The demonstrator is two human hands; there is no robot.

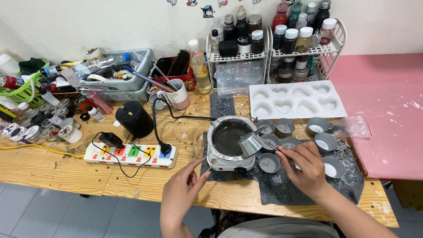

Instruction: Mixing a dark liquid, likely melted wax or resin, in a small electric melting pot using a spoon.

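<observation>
Grey molten wax fills the round metal pot, which sits on a small white electric hotplate near the front edge of the wooden table. The right hand has its fingers closed together on a thin metal handle, and at the end of this handle a small metal cup hangs tilted over the right rim of the pot. The left hand is just left of the hotplate, thumb & forefinger pinched on a thin metal stick whose tip points toward the hotplate; I cannot tell if the tip touches it.

Right of the pot, on a dark grey mat, stand several small round tins, some w/ grey wax inside, some w/ white. One grey-filled tin is just under the right hand's fingers. Behind the tins lies a white mould with heart shapes. Left of the pot is a white power strip w/ coloured switches, and a black cable runs from it toward the pot. Behind it stands a black cylinder. At the back are wire racks w/ many bottles.
</observation>
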